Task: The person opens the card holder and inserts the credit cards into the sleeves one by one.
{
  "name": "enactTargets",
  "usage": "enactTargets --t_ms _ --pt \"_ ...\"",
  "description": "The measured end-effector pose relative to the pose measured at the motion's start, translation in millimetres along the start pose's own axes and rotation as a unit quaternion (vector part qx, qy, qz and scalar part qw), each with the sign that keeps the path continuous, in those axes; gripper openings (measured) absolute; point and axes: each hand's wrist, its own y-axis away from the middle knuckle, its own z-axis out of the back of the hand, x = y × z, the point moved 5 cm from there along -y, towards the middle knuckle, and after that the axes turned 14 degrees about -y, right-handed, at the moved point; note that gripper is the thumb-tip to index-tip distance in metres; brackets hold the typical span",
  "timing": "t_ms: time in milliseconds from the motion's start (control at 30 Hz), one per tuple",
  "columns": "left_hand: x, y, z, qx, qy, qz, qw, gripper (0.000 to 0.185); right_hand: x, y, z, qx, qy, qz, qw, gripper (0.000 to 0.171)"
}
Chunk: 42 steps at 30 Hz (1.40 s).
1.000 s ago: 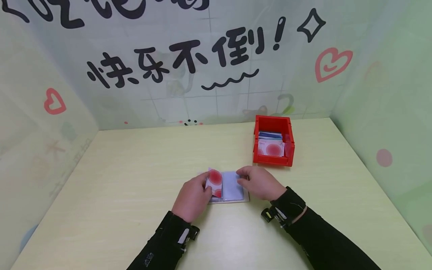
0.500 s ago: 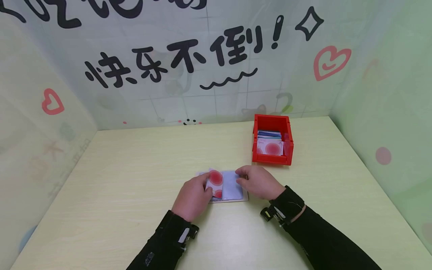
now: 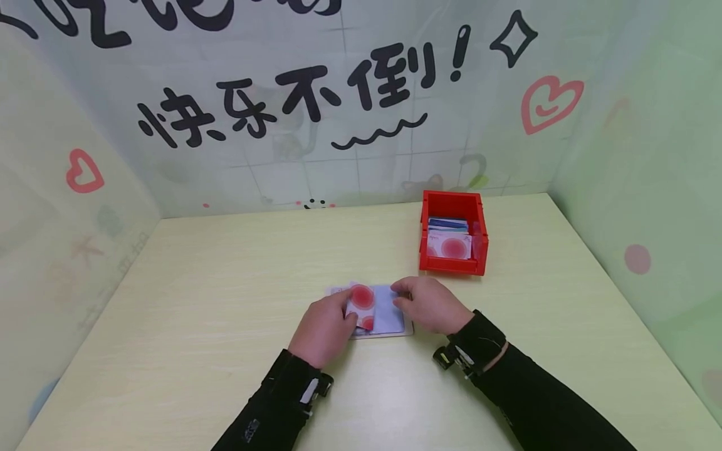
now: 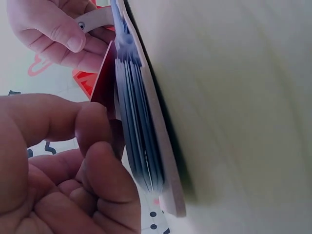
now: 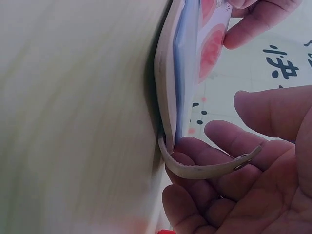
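Note:
My left hand [image 3: 324,329] pinches a white card with red circles [image 3: 361,300] between thumb and fingers. The card lies over the pages of a small card holder [image 3: 389,310] with bluish clear sleeves. In the left wrist view, its stacked sleeves [image 4: 139,126] fan out beside a pale cover [image 4: 163,161], and the card stands tilted from them. My right hand [image 3: 431,304] rests at the holder's right edge. In the right wrist view, its fingers touch the holder's end behind a strap with a snap [image 5: 195,170], while the thumb [image 5: 258,107] stands apart.
A red bin [image 3: 452,266] stands behind my right hand, with several cards [image 3: 449,245] inside. The wooden table [image 3: 225,282] is bounded by a printed back wall [image 3: 259,181] and side walls.
The card in my left hand has shifted slightly right over the sleeve. My right hand keeps its place at the holder's edge. The head view has drifted a little.

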Motion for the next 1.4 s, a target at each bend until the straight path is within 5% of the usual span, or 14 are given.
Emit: enactTargets --t_ms 267,600,833,1400 --pt "-2.7 -4.2 2.3 -0.010 -0.036 -0.020 0.9991 0.044 2 1 1 -0.003 0.000 -0.002 1.000 0.044" --pt "-7.3 -3.8 -2.7 0.018 -0.052 -0.031 0.9980 0.054 3 2 0 -0.002 0.001 -0.005 1.000 0.043" --pt "-11.4 -0.6 0.4 0.005 -0.092 -0.068 0.9935 0.040 3 3 0 -0.005 0.003 -0.002 1.000 0.043" --pt "-21.5 -6.1 -2.2 0.035 -0.123 -0.079 0.9887 0.040 5 4 0 -0.014 0.005 0.006 1.000 0.046"
